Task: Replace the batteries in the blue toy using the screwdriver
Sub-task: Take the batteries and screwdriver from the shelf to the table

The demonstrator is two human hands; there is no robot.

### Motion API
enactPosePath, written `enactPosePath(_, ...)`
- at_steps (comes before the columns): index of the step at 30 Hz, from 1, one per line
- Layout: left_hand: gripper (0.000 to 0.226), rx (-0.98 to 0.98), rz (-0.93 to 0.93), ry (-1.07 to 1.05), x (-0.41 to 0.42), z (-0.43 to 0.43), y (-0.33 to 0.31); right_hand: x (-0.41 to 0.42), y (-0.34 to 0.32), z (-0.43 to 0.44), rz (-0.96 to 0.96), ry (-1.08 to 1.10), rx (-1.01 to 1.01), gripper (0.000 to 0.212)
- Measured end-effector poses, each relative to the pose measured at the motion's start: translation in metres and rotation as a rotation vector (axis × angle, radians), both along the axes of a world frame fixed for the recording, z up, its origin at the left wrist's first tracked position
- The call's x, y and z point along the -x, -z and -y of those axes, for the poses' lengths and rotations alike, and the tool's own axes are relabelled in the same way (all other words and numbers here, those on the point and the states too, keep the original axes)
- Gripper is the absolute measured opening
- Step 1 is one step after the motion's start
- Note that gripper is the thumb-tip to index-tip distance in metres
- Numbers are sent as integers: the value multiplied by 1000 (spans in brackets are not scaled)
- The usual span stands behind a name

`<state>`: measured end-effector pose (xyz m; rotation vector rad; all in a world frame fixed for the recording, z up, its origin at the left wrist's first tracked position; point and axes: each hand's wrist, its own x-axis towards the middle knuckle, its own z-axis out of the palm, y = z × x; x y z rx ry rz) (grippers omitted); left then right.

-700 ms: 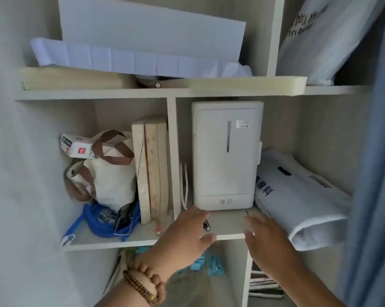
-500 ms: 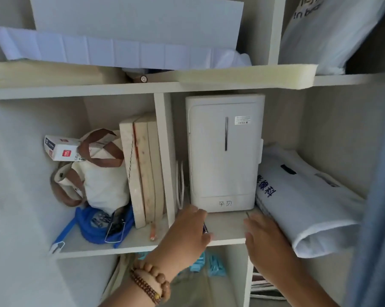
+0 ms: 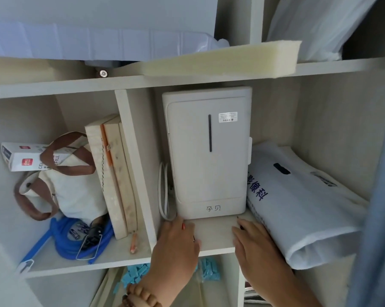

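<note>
My left hand (image 3: 176, 242) lies palm down on the shelf board (image 3: 216, 238) in front of a white appliance (image 3: 209, 151). It covers a small object; only a red sliver (image 3: 183, 226) and a dark tip (image 3: 193, 239) show at its fingers. My right hand (image 3: 253, 242) rests flat on the same board, fingers forward, with a thin dark sliver beside the index finger. Two small blue batteries (image 3: 76, 232) lie on a blue coiled cord (image 3: 63, 242) in the left compartment. I see no blue toy that I can identify.
A cream bag with brown straps (image 3: 60, 191), a small white box (image 3: 20, 158) and upright boards (image 3: 114, 173) fill the left compartment. A white printed bag (image 3: 298, 207) lies right of the appliance. Blue plastic pieces (image 3: 138, 273) sit below. A foam slab (image 3: 209, 60) overhangs above.
The view has moved closer to the shelf. My left hand slid forward over the small dark object that showed at its fingertips. My right hand stays on the board.
</note>
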<state>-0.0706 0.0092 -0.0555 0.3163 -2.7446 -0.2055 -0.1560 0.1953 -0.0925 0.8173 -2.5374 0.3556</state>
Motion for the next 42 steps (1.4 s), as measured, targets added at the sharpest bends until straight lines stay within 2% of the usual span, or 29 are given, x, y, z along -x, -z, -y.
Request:
enactPosePath(6, 39, 3, -41, 80, -1, 5, 6, 0, -2, -1, -18, -8, -14, 34)
enactPosePath(19, 49, -93, 48, 322, 16, 17, 4, -1, -4, -4, -54, -19, -32, 34)
enactPosePath(27, 53, -136, 31, 337, 27, 13, 7, -1, -1, -6, -49, -34, -13, 40)
enactPosePath(33, 48, -156, 6, 340, 30, 16, 8, -4, 2, 1, -77, 60, 95, 39)
enactPosePath(37, 46, -178, -9, 329, 29, 14, 6, -4, -3, 5, -85, 115, 76, 38)
enactPosePath(42, 60, -144, 11, 340, 29, 14, 6, -3, -8, 10, -72, 175, 56, 31)
